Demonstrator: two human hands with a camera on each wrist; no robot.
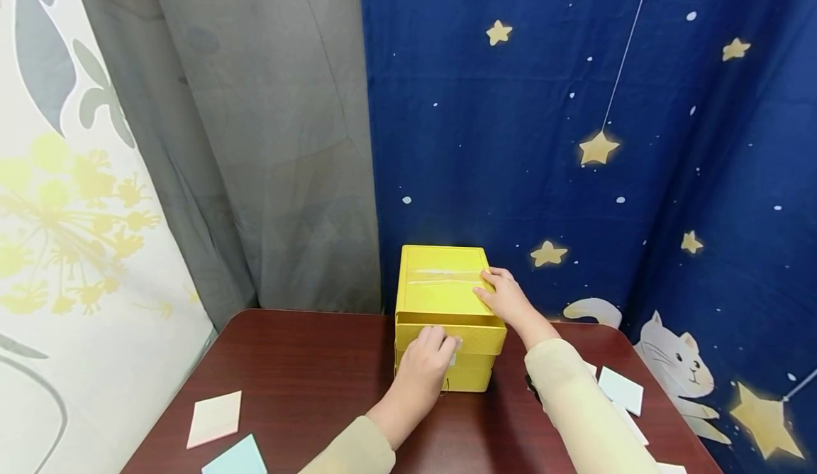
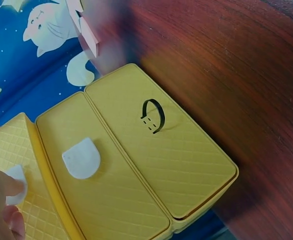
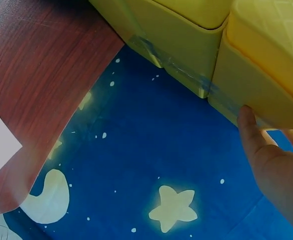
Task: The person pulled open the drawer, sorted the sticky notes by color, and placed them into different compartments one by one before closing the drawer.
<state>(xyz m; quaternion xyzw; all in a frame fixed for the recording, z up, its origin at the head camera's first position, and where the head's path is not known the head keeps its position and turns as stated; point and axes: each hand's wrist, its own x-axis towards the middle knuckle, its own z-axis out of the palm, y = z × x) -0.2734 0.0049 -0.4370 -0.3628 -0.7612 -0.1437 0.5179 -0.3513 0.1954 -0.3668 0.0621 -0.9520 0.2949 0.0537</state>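
The left hand (image 1: 423, 362) has its fingers curled and pinching the white tab (image 2: 19, 173) at the front of the top drawer (image 1: 486, 340). The right hand (image 1: 508, 300) has its fingers loosely spread, gripping nothing, resting against the right edge of the yellow box (image 1: 440, 301). That box stands at the far middle of the tabletop (image 1: 306, 367), its top drawer pulled partly out toward the near side. Below, the middle drawer (image 2: 119, 175), flush with the lowest, carries a second white tab (image 2: 82, 159); the bottom drawer (image 2: 181, 170) has a thin black loop (image 2: 161, 114) instead. Clear tape (image 1: 443, 276) crosses the box's top (it looks creased). At the near left lie a cream note pad (image 1: 215, 419) and a pale blue one (image 1: 237, 458); more paper pieces (image 1: 620, 391) lie at the right, partly behind the right sleeve (image 1: 574, 396). Beyond the far edge hang a grey curtain (image 1: 287, 140) and a starry blue curtain (image 1: 510, 140).
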